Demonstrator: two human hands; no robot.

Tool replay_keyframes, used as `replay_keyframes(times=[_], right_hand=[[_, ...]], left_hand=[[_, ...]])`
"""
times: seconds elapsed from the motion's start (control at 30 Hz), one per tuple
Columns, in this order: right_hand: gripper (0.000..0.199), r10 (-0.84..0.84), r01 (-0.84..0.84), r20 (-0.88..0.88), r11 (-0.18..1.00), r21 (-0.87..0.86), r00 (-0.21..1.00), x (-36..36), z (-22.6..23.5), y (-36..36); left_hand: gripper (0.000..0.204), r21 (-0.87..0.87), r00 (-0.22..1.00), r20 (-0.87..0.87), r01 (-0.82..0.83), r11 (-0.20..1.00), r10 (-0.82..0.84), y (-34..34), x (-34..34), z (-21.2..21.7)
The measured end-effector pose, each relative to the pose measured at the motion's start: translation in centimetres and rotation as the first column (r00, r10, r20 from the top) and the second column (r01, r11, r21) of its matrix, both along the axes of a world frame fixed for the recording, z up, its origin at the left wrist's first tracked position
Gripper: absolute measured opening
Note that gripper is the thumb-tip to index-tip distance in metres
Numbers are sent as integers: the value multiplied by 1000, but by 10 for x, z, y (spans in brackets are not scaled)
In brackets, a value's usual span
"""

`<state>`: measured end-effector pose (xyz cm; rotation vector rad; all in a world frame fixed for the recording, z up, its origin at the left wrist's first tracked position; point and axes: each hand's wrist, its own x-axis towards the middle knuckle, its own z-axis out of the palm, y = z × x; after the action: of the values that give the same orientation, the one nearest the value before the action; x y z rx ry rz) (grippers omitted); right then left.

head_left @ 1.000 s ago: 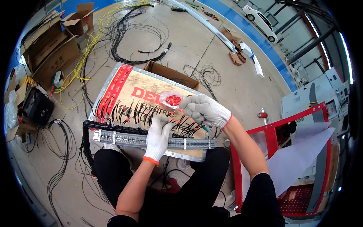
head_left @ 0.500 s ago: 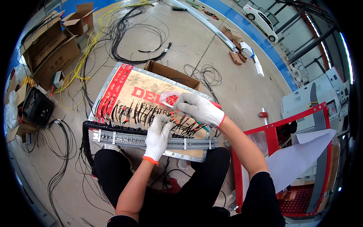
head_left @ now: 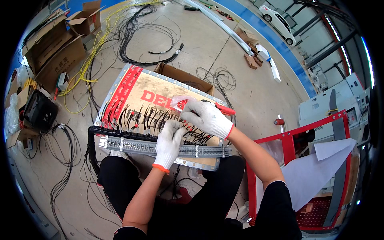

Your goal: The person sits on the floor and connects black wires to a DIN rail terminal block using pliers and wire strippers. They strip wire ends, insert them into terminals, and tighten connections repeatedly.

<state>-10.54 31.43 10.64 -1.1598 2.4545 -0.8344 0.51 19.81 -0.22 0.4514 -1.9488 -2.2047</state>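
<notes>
A row of black wires [head_left: 148,118], several with red tips, rises from a black wire bundle [head_left: 94,134] beside a grey terminal strip [head_left: 136,147]. These rest on a cardboard-covered panel [head_left: 160,80] over my knees. My left hand [head_left: 168,145], in a white glove with an orange cuff, is closed at a black wire, its fingertips among the row. Just above and to the right, my gloved right hand [head_left: 208,117] has its thumb and fingers bent together; what they hold is too small to make out. A clear bag of red pieces [head_left: 180,103] lies partly behind its fingers. A red-handled tool [head_left: 226,109] lies beyond that hand.
An open cardboard box [head_left: 184,78] stands behind the panel. Black cables [head_left: 128,48] and yellow cables [head_left: 90,66] lie on the floor. More boxes [head_left: 56,56] and a black case [head_left: 40,113] stand left. A red frame with a white sheet [head_left: 316,168] is at right.
My right hand has shifted slightly left and down, closer to my left hand, and covers more of the bag. My left hand stays nearly in place at the wires.
</notes>
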Motion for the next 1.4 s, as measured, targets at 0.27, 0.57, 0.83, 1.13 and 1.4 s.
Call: replay_keyframes(times=[0.27, 0.57, 0.83, 1.13, 1.4], right_hand=[[19, 18, -19, -40, 1000, -16, 999, 2, -5, -1], [18, 120, -99, -222, 989, 106, 968, 2, 4, 4], [17, 182, -87, -312, 952, 294, 932, 7, -3, -2], [24, -224, 516, 922, 856, 31, 316, -26, 6, 20], [29, -85, 455, 910, 882, -121, 407, -9, 23, 34]], left_hand=[[16, 22, 1000, -11, -9, 1000, 9, 1, -2, -6], [16, -13, 1000, -2, -6, 1000, 6, 0, 0, 5], [11, 23, 1000, 15, 24, 999, -25, 1, 1, 2], [10, 8, 1000, -4, -2, 1000, 2, 3, -1, -3], [13, -99, 990, -65, -127, 987, 121, 8, 11, 11]])
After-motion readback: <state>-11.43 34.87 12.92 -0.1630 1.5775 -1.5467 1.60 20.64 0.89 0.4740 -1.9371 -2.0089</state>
